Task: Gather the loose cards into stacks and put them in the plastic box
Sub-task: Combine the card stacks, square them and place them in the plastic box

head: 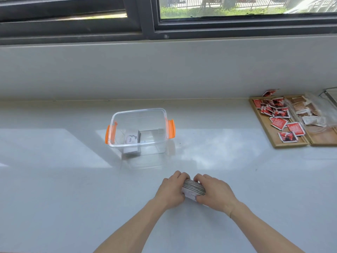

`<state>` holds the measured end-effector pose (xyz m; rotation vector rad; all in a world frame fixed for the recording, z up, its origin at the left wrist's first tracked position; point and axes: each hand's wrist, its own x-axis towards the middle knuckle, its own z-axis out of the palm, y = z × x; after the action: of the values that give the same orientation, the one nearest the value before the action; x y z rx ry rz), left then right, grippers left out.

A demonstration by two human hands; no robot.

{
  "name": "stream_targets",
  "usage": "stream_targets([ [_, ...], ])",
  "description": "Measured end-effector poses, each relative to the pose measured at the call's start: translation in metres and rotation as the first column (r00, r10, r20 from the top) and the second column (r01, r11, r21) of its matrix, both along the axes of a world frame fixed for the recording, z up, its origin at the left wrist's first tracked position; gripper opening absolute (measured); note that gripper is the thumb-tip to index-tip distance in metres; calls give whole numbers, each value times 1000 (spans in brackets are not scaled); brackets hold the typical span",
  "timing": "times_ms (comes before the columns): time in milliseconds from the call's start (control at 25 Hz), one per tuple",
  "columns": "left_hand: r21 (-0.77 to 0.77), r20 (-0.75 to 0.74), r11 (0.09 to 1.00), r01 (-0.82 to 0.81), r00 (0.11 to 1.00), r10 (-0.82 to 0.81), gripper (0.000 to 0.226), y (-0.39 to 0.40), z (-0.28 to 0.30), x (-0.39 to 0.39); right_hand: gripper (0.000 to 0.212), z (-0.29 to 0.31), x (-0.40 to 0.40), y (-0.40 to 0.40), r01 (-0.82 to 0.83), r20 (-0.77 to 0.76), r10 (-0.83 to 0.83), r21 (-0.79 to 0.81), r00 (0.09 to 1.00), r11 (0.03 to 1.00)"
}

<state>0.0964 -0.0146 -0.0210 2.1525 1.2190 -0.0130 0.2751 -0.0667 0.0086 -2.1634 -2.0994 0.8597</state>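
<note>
A stack of white cards (193, 188) stands on its edge on the pale counter, squeezed between both hands. My left hand (171, 190) grips its left side and my right hand (214, 192) grips its right side. Farther back and to the left stands the clear plastic box (165, 114) with orange side clips. Inside it lies one stack of white cards (131, 138), the top card printed with the word "love". The rest of the box floor is bare.
At the back right sit two wooden trays (291, 143), one holding several red sachets (279, 115), the other brown packets (306, 112). A low wall and a dark-framed window run along the back of the counter.
</note>
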Motion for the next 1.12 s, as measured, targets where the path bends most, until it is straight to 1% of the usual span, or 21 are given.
stream_targets([
  [40,-129,101,988,-83,990,97,54,3,5,-8,40,5,-2,0,64,-79,-68,-52,995,997],
  [80,-275,191,947,-164,956,222,59,5,11,-16,39,9,-5,0,131,-168,-147,-104,975,986],
  [120,-412,249,883,-223,905,344,65,5,18,-27,37,14,-10,0,199,-274,-235,-154,933,968],
  [160,-525,272,813,-251,856,440,69,4,24,-38,36,18,-17,-1,265,-392,-325,-199,861,943],
  [240,-677,272,691,-252,788,553,66,1,32,-60,33,25,-36,-3,366,-603,-458,-279,653,888],
  [280,-733,281,642,-225,759,587,62,-2,35,-69,31,28,-46,-4,387,-673,-483,-304,560,871],
  [320,-777,303,602,-186,727,616,57,-4,38,-77,31,31,-57,-4,394,-717,-490,-317,495,863],
  [360,-807,334,572,-148,685,648,53,-7,42,-83,30,35,-68,-4,394,-748,-489,-325,450,860],
  [440,-835,381,539,-114,588,714,46,-9,51,-92,31,40,-86,-4,386,-780,-487,-340,394,858],
  [480,-835,393,537,-121,552,736,44,-8,56,-96,32,41,-93,-2,384,-788,-487,-346,376,856],
  [560,-810,402,561,-172,533,744,44,-3,64,-103,33,43,-105,3,385,-793,-491,-352,361,853],
  [720,-746,401,620,-242,580,709,41,14,78,-114,31,49,-117,19,361,-798,-468,-337,380,869],
  [800,-716,394,648,-261,615,683,40,26,86,-116,28,52,-117,30,349,-794,-443,-310,417,884],
  [840,-703,390,658,-269,628,673,40,36,91,-117,22,54,-116,38,362,-786,-424,-274,449,891],
  [920,-680,391,673,-291,633,669,41,59,102,-120,9,58,-111,59,457,-747,-377,-110,548,883],
  [960,-669,389,675,-312,626,676,41,72,107,-121,12,60,-107,72,504,-703,-351,13,619,864],
  [1000,-656,380,672,-343,618,688,42,87,111,-122,21,61,-103,85,516,-632,-320,151,706,843],
  [1040,-644,367,665,-379,610,703,43,102,115,-122,33,63,-100,100,489,-541,-284,283,792,825],
  [1080,-633,349,653,-416,599,721,44,117,119,-122,45,63,-97,114,438,-452,-246,391,857,810],
  [1120,-627,330,637,-447,589,738,43,131,121,-121,54,63,-95,130,382,-384,-208,462,900,801],
])
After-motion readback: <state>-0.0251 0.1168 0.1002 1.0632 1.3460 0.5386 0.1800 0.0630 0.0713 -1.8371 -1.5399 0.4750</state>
